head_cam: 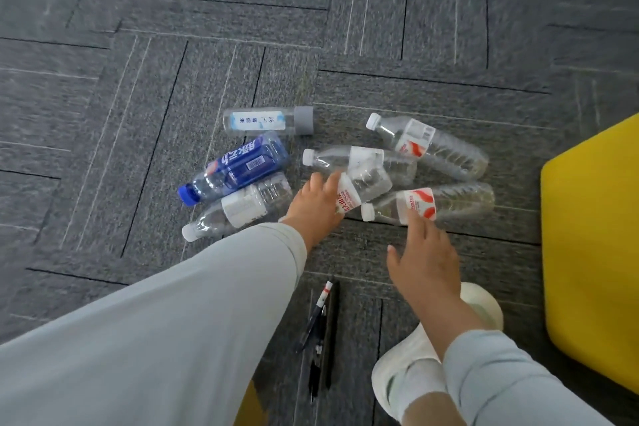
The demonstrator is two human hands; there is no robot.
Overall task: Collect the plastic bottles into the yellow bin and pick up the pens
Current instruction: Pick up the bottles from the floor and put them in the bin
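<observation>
**Kid:** How many plastic bottles (359, 159)?

**Friend:** Seven, all lying close together on the carpet (103, 97). One is the blue bottle (235, 166).

**Kid:** And the hands?

**Friend:** The left hand (316, 204) curls its fingers round the held bottle (364, 185). The right hand (425, 263) has its fingers spread, and one tip touches the near bottle (446, 204).

**Kid:** The pens (323, 328)?

**Friend:** They are bunched by the white shoe (408, 370). I can't count them. The yellow bin (594, 252) is on the right, and its inside is hidden.

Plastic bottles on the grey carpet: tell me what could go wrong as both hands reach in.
1. The left hand touches a clear red-lettered plastic bottle that rests against a white-capped clear bottle. Lifting it may send the round neighbours rolling.
2. The right hand meets the red-and-white-labelled clear bottle with fingertips only, so it could skid away.
3. The dark pens lie beside the white shoe. A step might kick or crush them.
</observation>
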